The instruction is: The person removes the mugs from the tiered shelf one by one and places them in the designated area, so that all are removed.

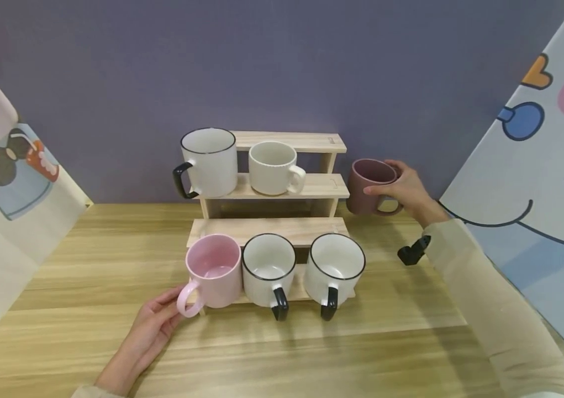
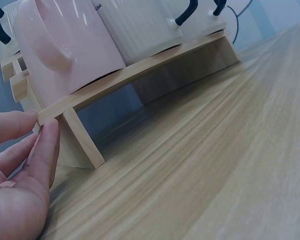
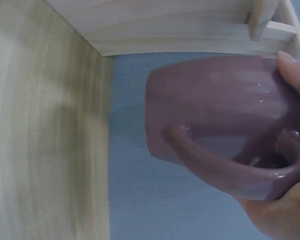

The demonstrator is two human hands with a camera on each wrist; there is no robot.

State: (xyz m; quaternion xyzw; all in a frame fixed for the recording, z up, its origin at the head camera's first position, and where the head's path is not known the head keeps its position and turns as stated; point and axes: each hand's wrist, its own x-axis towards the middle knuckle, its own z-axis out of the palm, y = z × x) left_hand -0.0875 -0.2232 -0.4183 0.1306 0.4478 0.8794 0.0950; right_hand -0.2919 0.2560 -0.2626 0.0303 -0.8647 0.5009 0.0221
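Note:
A purple-brown mug (image 1: 361, 190) is off the table, to the right of a stepped wooden rack (image 1: 282, 232). My right hand (image 1: 406, 188) grips this mug near its rim, with the thumb on the near side; in the right wrist view a gap shows between the mug's base and the tabletop (image 3: 45, 150). At the rack's front left corner, my left hand (image 1: 154, 326) pinches the end of the lowest board (image 2: 110, 85). Just above those fingers stands a pink mug (image 1: 219, 276), its handle pointing toward the left hand.
Two white mugs with black handles, one in the middle (image 1: 268, 271) and one at the right (image 1: 336, 265), share the lowest board. Higher up stand a larger black-handled white mug (image 1: 212, 166) and a cream mug (image 1: 272, 168). A grey-blue wall (image 1: 282, 66) rises behind.

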